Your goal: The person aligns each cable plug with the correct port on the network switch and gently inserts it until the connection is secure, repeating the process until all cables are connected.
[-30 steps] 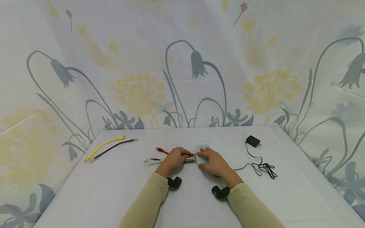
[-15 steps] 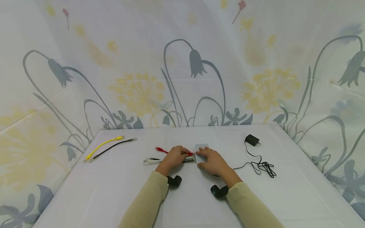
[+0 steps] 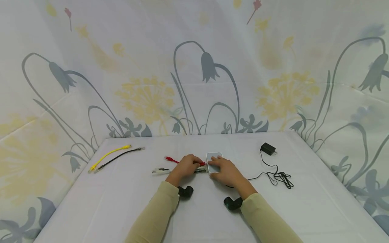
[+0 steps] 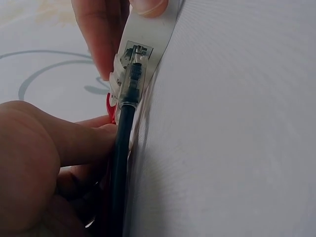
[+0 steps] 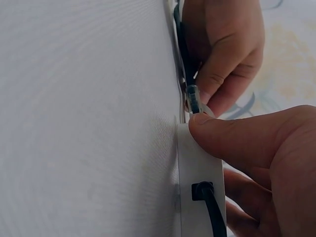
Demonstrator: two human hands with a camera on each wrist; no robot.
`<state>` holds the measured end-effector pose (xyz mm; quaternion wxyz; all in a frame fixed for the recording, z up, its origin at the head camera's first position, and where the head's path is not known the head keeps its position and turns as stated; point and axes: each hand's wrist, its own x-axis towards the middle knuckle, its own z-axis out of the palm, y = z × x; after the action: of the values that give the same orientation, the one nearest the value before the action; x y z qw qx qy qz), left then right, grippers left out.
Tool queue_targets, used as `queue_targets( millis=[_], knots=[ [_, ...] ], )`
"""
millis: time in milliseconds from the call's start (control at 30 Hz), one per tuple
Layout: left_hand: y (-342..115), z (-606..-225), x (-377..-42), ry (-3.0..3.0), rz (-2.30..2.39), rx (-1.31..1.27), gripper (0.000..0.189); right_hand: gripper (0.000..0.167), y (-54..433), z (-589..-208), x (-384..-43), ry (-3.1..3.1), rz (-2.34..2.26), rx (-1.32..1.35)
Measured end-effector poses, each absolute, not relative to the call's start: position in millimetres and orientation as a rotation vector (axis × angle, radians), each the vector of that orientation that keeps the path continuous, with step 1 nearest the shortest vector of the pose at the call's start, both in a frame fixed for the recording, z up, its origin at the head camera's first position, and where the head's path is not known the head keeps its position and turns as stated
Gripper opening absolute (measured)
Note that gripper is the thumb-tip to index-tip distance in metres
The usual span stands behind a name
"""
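A small white network switch (image 3: 214,155) with a grey top lies mid-table. My right hand (image 3: 226,172) holds it, thumb on the near side and fingers over the top and far side. Several network cables enter its left side. At that side my left hand (image 3: 186,168) pinches the red network cable (image 4: 110,105) close to its plug. In the left wrist view, a black network cable (image 4: 121,163) has its clear plug (image 4: 132,81) in a port. A black power lead (image 5: 212,212) enters the switch's opposite side. Fingers hide the red plug's tip.
A yellow network cable (image 3: 108,155) and a black network cable (image 3: 118,159) lie at the back left. White cable ends (image 3: 160,171) stick out left of my left hand. At right lie a black power adapter (image 3: 268,149) and its coiled lead (image 3: 284,179).
The head view has shifted slightly, moving the scene a little up and left. Both hands keep their hold on the red cable and the switch, with no clear movement.
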<state>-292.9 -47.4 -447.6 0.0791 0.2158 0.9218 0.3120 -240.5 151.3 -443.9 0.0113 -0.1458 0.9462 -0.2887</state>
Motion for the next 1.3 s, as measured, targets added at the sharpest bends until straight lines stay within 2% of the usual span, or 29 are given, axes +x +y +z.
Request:
queue_targets(
  millis=[1300],
  knots=[
    [-41.3, -445.3, -291.4, 2.777, 0.934, 0.693, 0.024, 0.051, 152.2, -443.4, -241.0, 2.939, -0.871, -0.526]
  ],
)
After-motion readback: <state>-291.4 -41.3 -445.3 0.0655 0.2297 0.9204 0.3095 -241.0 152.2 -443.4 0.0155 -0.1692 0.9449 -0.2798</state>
